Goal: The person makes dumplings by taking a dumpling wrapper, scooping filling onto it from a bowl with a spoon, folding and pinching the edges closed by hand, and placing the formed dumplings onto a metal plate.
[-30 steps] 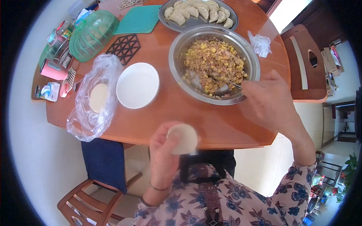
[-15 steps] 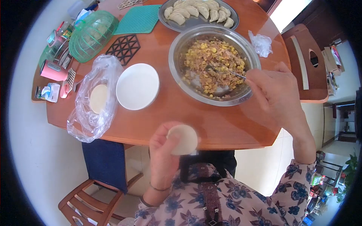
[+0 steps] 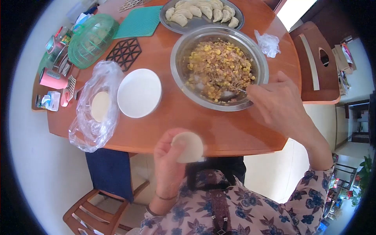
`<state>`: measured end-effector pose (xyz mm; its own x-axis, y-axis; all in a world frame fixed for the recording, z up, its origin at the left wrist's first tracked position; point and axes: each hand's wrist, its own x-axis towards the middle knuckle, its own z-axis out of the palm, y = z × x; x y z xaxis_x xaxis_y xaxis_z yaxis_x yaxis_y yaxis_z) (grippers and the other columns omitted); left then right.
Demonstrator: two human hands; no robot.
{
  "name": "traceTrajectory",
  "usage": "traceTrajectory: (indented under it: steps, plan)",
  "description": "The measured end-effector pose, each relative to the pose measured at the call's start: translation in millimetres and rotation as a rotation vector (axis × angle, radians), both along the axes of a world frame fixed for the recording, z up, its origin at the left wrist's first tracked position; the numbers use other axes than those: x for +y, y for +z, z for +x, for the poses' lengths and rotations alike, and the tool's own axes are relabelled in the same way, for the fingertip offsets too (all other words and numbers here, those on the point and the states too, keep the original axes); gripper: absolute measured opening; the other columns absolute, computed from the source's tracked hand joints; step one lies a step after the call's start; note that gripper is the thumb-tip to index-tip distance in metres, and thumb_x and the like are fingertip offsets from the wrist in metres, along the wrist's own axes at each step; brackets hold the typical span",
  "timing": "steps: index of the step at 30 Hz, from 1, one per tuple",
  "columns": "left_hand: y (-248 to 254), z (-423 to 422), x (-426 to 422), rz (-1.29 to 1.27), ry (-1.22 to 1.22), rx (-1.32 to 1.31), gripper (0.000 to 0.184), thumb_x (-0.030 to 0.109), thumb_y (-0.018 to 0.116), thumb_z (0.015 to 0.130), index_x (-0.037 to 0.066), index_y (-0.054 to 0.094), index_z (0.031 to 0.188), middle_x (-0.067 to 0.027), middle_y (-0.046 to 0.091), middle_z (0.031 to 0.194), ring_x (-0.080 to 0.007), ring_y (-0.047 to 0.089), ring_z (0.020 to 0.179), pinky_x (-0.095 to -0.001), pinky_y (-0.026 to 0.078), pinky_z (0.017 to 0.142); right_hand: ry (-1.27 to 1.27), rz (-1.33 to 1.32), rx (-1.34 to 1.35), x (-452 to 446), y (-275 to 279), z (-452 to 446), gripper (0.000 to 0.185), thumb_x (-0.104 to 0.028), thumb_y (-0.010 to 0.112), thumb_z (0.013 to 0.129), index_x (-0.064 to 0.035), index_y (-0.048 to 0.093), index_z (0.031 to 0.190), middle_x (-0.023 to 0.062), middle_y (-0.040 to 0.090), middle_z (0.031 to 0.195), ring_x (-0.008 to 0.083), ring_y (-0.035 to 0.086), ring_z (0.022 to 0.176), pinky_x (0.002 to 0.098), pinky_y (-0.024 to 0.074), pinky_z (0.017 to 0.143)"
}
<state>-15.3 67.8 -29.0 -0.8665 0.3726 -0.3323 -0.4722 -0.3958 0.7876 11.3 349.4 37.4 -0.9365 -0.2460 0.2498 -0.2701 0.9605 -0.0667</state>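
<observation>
Near the table's front edge, my left hand (image 3: 169,156) pinches a round, pale dough wrapper (image 3: 188,147) between thumb and fingers. My right hand (image 3: 274,100) is closed on the handle of a metal spoon (image 3: 241,90) at the right rim of a steel bowl (image 3: 181,80). The spoon's far end is buried in the yellow and brown filling (image 3: 219,64), which looks like corn and minced meat. Behind the bowl, a metal tray (image 3: 168,21) holds several folded dumplings (image 3: 206,10). More wrappers (image 3: 100,106) lie in a clear plastic bag (image 3: 84,131) at the left.
A white bowl (image 3: 139,93) stands beside the bag. Farther back are a black trivet (image 3: 124,53), a teal mat (image 3: 138,21) and a green mesh cover (image 3: 93,41). Crumpled plastic (image 3: 268,44) lies right of the steel bowl. Chairs (image 3: 107,170) stand at the front left and right.
The spoon first lifted and showed more of its handle, then went lower into the filling as my right hand moved down and left. The view has shifted slightly. My left hand still holds the wrapper.
</observation>
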Motion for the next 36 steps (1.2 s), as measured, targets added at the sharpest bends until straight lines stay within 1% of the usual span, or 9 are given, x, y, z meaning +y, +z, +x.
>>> traceTrajectory:
  steps: [6,10,12,18,25,27,31,33,36]
  plan:
    - [0,-1,-1,-0.005,-0.002,0.001,0.019,0.008,0.063,0.094,-0.003,0.061,0.11,-0.0109,0.066,0.1,-0.0211,0.072,0.088,-0.0486,0.066,0.081,-0.059,-0.191,-0.055,3,-6,1,0.011,-0.014,0.065,0.091,-0.0061,0.061,0.085,0.0161,0.065,0.07,0.0395,0.062,0.069,0.0489,0.0479,0.07]
    - [-6,-3,-4,-0.002,-0.034,0.027,0.02,0.009,0.063,0.095,-0.004,0.06,0.11,-0.0116,0.067,0.101,-0.0215,0.072,0.088,-0.0486,0.066,0.081,-0.168,-0.203,-0.042,6,3,-7,0.003,-0.011,0.066,0.09,-0.0082,0.066,0.088,0.0125,0.065,0.076,0.0336,0.062,0.069,0.0407,0.0422,0.072]
    - [-2,-1,-2,0.004,-0.017,0.021,0.02,0.009,0.063,0.095,-0.003,0.06,0.11,-0.0119,0.067,0.1,-0.0217,0.072,0.088,-0.0483,0.066,0.081,-0.194,-0.153,0.157,9,8,-14,0.008,-0.015,0.063,0.093,-0.0087,0.067,0.09,0.011,0.066,0.078,0.034,0.061,0.068,0.041,0.0433,0.071]
    - [-3,-1,-3,0.011,-0.014,0.016,0.02,0.009,0.063,0.095,-0.003,0.06,0.11,-0.0127,0.067,0.1,-0.0223,0.072,0.089,-0.0479,0.066,0.081,-0.265,0.009,0.321,27,1,-44,0.01,-0.018,0.063,0.094,-0.0088,0.066,0.092,0.0134,0.064,0.072,0.0349,0.059,0.066,0.0432,0.0453,0.07]
    - [-4,0,-4,0.021,-0.022,0.023,0.02,0.01,0.063,0.096,-0.003,0.061,0.111,-0.0119,0.067,0.099,-0.0214,0.072,0.089,-0.0472,0.066,0.082,-0.28,0.125,0.251,14,4,-41,0.009,-0.019,0.065,0.093,-0.0095,0.066,0.092,0.0138,0.063,0.069,0.0353,0.058,0.064,0.0428,0.0454,0.07]
    - [1,0,-2,0.02,-0.023,0.015,0.019,0.01,0.063,0.096,-0.003,0.061,0.111,-0.0118,0.067,0.099,-0.0211,0.072,0.089,-0.047,0.066,0.082,-0.178,-0.019,0.193,5,14,-31,0.009,-0.017,0.067,0.092,-0.0089,0.064,0.091,0.0128,0.062,0.067,0.0349,0.059,0.064,0.0422,0.0451,0.071]
    - [-1,1,-2,0.021,-0.013,0.017,0.019,0.01,0.062,0.097,-0.003,0.06,0.11,-0.0115,0.067,0.1,-0.0206,0.072,0.089,-0.0466,0.066,0.082,-0.099,-0.024,0.225,4,19,-30,0.008,-0.015,0.067,0.091,-0.008,0.063,0.09,0.0118,0.061,0.066,0.0339,0.059,0.064,0.0412,0.0448,0.072]
    - [-2,1,-3,0.015,-0.014,0.015,0.019,0.01,0.062,0.097,-0.003,0.06,0.111,-0.0115,0.067,0.1,-0.0205,0.072,0.089,-0.0465,0.066,0.082,-0.177,0.054,0.31,11,14,-45,0.009,-0.013,0.063,0.087,-0.008,0.059,0.08,0.0158,0.066,0.072,0.0376,0.065,0.071,0.0477,0.0488,0.067]
    - [-2,1,-2,0.002,-0.014,0.016,0.019,0.01,0.062,0.097,-0.003,0.06,0.111,-0.0115,0.067,0.1,-0.0205,0.072,0.089,-0.0461,0.066,0.081,-0.15,0.186,0.381,19,4,-63,0.007,-0.011,0.063,0.085,-0.0083,0.059,0.079,0.0146,0.066,0.07,0.0357,0.065,0.068,0.0465,0.0486,0.069]
